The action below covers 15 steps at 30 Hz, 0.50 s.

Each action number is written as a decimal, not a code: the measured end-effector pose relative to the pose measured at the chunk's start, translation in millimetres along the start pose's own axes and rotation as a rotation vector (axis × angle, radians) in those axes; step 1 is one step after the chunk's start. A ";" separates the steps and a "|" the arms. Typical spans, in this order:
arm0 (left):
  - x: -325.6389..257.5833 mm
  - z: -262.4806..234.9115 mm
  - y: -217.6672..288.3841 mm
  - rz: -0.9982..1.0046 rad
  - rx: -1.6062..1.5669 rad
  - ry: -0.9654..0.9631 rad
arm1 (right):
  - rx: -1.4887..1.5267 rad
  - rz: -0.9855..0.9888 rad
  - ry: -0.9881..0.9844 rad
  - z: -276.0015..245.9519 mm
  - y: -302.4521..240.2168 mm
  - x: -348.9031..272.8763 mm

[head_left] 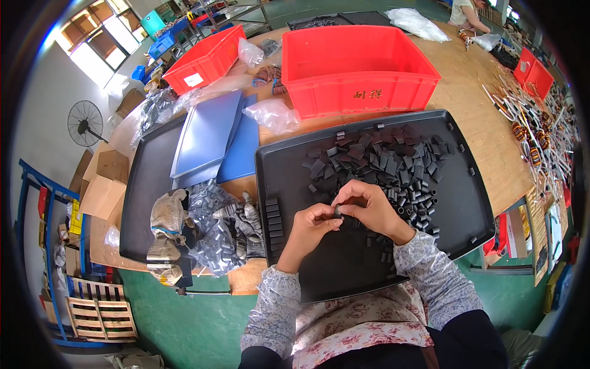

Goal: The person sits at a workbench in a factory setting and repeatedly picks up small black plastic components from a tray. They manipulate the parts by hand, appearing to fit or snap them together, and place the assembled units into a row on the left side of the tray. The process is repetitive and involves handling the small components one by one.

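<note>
My left hand (312, 229) and my right hand (370, 211) meet above a large black tray (301, 270). Pinched between their fingertips is a small dark piece (337, 213), mostly covered by the fingers, so its exact shape is hard to make out. Just beyond my right hand lies a heap of flat black pieces (387, 161), with short black tubes (424, 200) on its right side. Along the tray's left wall, several black pieces stand in a neat column (273, 222). A few single pieces rest along the far and right rims.
Behind the tray stands a red bin (362, 98), with another red bin (206, 64) farther left. Blue folders (209, 135) lie on a second black tray (144, 203). Work gloves (167, 215) and a plastic bag of grey parts (215, 237) sit left. At far right a person (470, 15) works.
</note>
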State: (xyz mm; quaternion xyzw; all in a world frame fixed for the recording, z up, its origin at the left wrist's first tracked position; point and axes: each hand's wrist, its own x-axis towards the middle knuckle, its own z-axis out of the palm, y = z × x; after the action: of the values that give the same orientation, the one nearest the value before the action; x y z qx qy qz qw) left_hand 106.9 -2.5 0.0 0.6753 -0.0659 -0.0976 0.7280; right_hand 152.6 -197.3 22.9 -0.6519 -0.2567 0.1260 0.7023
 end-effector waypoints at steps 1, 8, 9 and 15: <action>1.0 -0.1 -2.8 0.003 -0.004 -0.003 | -0.173 -0.093 -0.006 0.5 -1.9 0.2; -0.6 -2.2 -1.1 -0.001 -0.158 0.014 | -0.306 -0.227 0.075 6.9 -13.1 -0.5; -0.1 -3.0 -2.5 -0.002 -0.121 0.005 | -0.403 -0.292 0.043 5.1 -14.5 0.6; 0.7 -3.6 -2.0 0.019 -0.061 -0.012 | -0.511 -0.391 -0.028 -1.2 -3.4 1.4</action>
State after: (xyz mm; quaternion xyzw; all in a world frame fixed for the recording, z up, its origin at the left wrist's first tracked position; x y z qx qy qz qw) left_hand 108.3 0.7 -2.2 0.6515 -0.0738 -0.0968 0.7488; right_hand 153.9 -198.0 26.5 -0.7436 -0.4101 -0.0706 0.5233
